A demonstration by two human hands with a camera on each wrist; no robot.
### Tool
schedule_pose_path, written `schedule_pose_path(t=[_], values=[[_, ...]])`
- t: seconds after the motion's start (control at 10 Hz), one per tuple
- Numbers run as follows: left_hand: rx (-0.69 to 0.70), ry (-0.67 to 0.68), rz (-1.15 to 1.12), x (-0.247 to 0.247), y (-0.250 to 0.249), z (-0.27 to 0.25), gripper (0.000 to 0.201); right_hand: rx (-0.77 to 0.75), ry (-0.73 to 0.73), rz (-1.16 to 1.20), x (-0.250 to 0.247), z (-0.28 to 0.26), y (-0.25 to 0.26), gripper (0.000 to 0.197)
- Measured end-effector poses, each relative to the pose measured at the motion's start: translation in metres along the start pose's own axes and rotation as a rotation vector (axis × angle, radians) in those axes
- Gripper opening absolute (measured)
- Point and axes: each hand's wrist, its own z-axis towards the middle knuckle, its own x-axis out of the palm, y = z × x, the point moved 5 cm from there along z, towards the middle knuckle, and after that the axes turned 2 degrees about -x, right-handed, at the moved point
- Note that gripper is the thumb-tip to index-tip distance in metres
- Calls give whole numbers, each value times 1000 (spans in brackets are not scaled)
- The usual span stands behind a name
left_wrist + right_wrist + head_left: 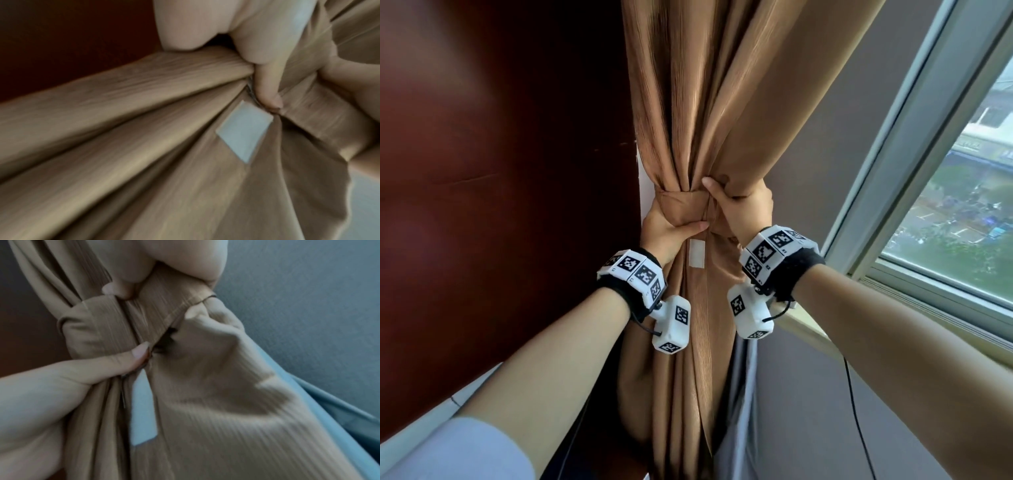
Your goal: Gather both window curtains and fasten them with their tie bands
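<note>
A brown ribbed curtain (688, 102) hangs gathered into one bundle beside the window. A matching brown tie band (681, 209) wraps round its waist. My left hand (674, 228) grips the band's left part, its thumb (131, 356) pressed along the lower edge. My right hand (726, 197) grips the band's right end (176, 308) against the bundle, the thumb on top. A white fastening patch (697, 262) shows just below the band, also the patch (244, 131) by my left thumb (265, 91). Where the band's two ends meet is hidden between my hands. No second curtain is in view.
A dark red-brown wooden panel (500, 154) stands close on the left. The window frame (914, 164) and sill (825, 339) lie to the right, above a grey wall (808, 411). A pale blue-grey lining (349, 415) hangs behind the curtain. A black cable (856, 404) trails below my right forearm.
</note>
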Motion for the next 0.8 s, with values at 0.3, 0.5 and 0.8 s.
schedule_pose_path(t=[0.3, 0.5, 0.8], values=[[48, -94, 115, -10, -9, -25, 83, 28, -53, -24, -8, -26, 11, 67], [0, 33, 218, -19, -20, -52, 83, 59, 90, 23, -28, -53, 12, 73], [46, -12, 400, -36, -72, -111, 64, 80, 233, -106, -94, -90, 28, 74]])
